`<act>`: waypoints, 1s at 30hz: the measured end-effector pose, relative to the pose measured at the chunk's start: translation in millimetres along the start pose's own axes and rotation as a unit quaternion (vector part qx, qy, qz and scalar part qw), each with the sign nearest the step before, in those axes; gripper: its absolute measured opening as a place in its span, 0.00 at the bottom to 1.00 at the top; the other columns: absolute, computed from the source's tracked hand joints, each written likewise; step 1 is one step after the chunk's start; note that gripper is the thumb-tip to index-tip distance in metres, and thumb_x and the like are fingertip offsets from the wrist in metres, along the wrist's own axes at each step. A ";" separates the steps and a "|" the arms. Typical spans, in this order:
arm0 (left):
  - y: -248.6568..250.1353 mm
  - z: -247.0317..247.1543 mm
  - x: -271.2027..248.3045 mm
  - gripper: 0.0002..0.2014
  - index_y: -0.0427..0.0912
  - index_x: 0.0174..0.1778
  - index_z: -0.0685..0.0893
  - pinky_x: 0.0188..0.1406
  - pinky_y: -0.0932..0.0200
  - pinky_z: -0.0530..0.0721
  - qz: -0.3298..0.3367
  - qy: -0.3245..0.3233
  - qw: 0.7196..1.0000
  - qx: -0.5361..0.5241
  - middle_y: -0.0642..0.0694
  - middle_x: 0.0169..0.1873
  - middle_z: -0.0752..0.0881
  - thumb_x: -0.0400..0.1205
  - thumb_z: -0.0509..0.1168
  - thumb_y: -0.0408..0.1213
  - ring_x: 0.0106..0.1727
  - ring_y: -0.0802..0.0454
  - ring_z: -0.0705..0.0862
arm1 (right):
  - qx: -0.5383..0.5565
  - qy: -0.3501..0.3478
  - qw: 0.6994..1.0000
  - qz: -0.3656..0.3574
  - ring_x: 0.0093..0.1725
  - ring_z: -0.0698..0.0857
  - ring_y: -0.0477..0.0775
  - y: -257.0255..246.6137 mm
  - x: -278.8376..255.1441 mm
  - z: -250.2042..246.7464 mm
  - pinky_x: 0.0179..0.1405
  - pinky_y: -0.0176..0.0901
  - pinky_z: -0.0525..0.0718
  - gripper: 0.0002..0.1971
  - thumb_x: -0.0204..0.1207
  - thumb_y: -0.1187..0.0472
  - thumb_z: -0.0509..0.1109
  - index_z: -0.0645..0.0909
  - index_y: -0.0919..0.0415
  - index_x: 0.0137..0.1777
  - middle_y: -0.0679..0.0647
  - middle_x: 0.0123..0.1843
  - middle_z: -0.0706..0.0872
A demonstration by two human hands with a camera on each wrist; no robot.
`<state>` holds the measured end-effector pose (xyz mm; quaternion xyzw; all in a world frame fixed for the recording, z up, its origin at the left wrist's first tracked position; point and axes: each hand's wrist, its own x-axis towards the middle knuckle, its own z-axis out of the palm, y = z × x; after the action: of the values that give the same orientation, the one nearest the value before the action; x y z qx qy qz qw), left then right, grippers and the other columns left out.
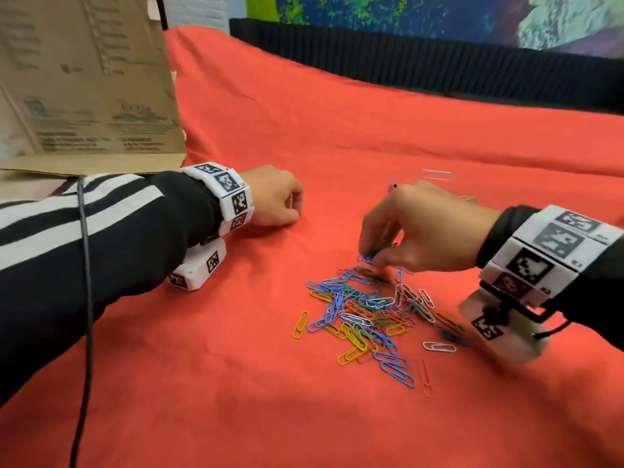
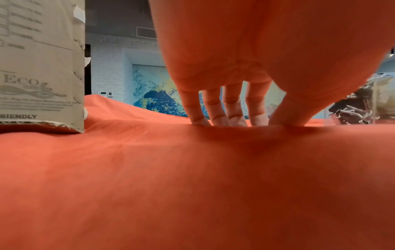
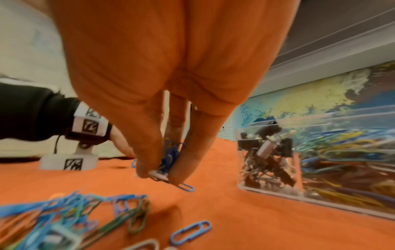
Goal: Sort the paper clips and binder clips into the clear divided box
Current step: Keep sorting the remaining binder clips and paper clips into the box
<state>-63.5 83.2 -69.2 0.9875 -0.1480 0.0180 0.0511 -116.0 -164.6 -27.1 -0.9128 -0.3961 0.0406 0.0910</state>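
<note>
A loose pile of coloured paper clips (image 1: pixel 368 312) lies on the red cloth. Just above the pile's far edge, my right hand (image 1: pixel 378 255) pinches a small bunch of mostly blue paper clips (image 3: pixel 169 159) between thumb and fingers. The clear divided box (image 3: pixel 241 172) stands behind that hand; one compartment holds black binder clips (image 3: pixel 267 152), the one beside it coloured paper clips (image 3: pixel 342 152). In the head view the right hand mostly hides the box (image 1: pixel 439 175). My left hand (image 1: pixel 293 211) rests on the cloth to the left, its loosely curled fingers (image 2: pixel 230 116) touching the fabric and holding nothing.
A tall cardboard box (image 1: pixel 84 79) stands at the back left, close to my left forearm. The red cloth (image 1: pixel 236 400) covers the whole surface and rises in folds toward a black ribbed edge (image 1: pixel 439 62) at the back. Stray clips (image 1: pixel 439 346) lie near my right wrist.
</note>
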 end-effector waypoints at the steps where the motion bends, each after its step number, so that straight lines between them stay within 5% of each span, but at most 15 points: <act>1: -0.1 0.9 0.8 0.05 0.49 0.43 0.86 0.44 0.62 0.79 0.003 0.001 1.000 0.004 0.57 0.33 0.85 0.74 0.66 0.42 0.38 0.52 0.82 | 0.017 0.009 1.000 0.008 0.38 0.89 0.37 5.0 -3.5 -3.4 0.43 0.35 0.85 0.08 0.66 0.62 0.81 0.90 0.48 0.42 0.41 0.36 0.92; 5: -3.1 3.8 3.9 0.05 0.48 0.44 0.85 0.45 0.61 0.79 0.014 0.000 1.000 0.014 0.56 0.35 0.85 0.75 0.66 0.42 0.39 0.51 0.83 | 0.094 0.049 0.993 0.052 0.33 0.89 0.38 31.1 -21.6 -21.7 0.37 0.34 0.85 0.10 0.65 0.66 0.82 0.90 0.50 0.40 0.41 0.34 0.92; 12: -4.2 6.2 4.2 0.02 0.50 0.43 0.83 0.45 0.59 0.80 0.036 -0.003 0.999 0.025 0.52 0.38 0.87 0.77 0.67 0.42 0.41 0.48 0.85 | 0.064 0.170 0.972 0.147 0.35 0.92 0.49 98.1 -42.9 -68.2 0.46 0.57 0.92 0.10 0.65 0.71 0.81 0.91 0.55 0.40 0.52 0.33 0.93; 18: -5.3 5.3 4.5 0.04 0.48 0.42 0.82 0.44 0.60 0.78 0.027 -0.005 0.999 0.034 0.52 0.37 0.86 0.77 0.67 0.44 0.41 0.48 0.84 | -0.042 0.172 0.969 0.173 0.38 0.90 0.44 111.9 -24.4 -59.7 0.46 0.37 0.82 0.11 0.64 0.66 0.81 0.90 0.47 0.39 0.38 0.32 0.88; 23: -5.3 5.2 5.0 0.05 0.46 0.42 0.83 0.44 0.59 0.78 0.026 -0.004 0.999 0.037 0.51 0.38 0.86 0.78 0.66 0.44 0.41 0.48 0.84 | -0.085 0.176 0.967 0.165 0.44 0.90 0.52 114.2 -6.8 -49.0 0.51 0.51 0.89 0.12 0.65 0.66 0.78 0.89 0.45 0.40 0.47 0.38 0.91; 30: -8.0 6.2 6.5 0.06 0.47 0.42 0.82 0.44 0.58 0.79 0.033 -0.005 0.999 0.039 0.52 0.36 0.86 0.78 0.66 0.44 0.40 0.48 0.84 | -0.111 0.197 0.963 0.148 0.39 0.87 0.50 111.0 -20.3 -59.1 0.47 0.38 0.81 0.14 0.69 0.71 0.71 0.92 0.50 0.43 0.48 0.35 0.90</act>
<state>-54.8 88.3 -75.8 0.9834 -0.1799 0.0204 0.0113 -41.8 -261.7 8.9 -0.9556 -0.2325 -0.1716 0.0582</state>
